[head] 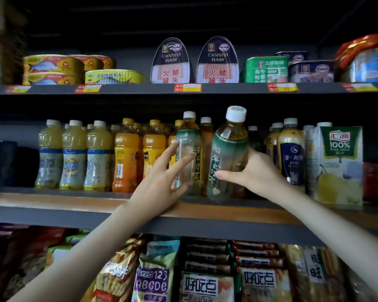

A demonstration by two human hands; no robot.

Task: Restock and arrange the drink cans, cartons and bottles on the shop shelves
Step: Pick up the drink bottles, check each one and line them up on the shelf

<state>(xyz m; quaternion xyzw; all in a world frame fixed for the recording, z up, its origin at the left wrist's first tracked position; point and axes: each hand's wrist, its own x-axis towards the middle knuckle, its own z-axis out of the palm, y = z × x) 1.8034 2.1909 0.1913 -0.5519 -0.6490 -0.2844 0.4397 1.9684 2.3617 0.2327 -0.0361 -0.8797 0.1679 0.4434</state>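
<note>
While the right hand [255, 171] clamps thumb and fingers round the tilted tea bottle [227, 158], its base just at the front edge of the middle shelf [52, 199], the left hand [162, 182] spreads its fingers loosely against the upright tea bottle [189, 153] just left of it, probably steadying that one so the newcomer can slot in alongside. The held bottle is clear plastic, white-capped, pale amber tea above a green wrap with vertical lettering, and further back, left of it, stand orange juice bottles [127, 155], with a pear juice carton [338, 164] off to its right.
</note>
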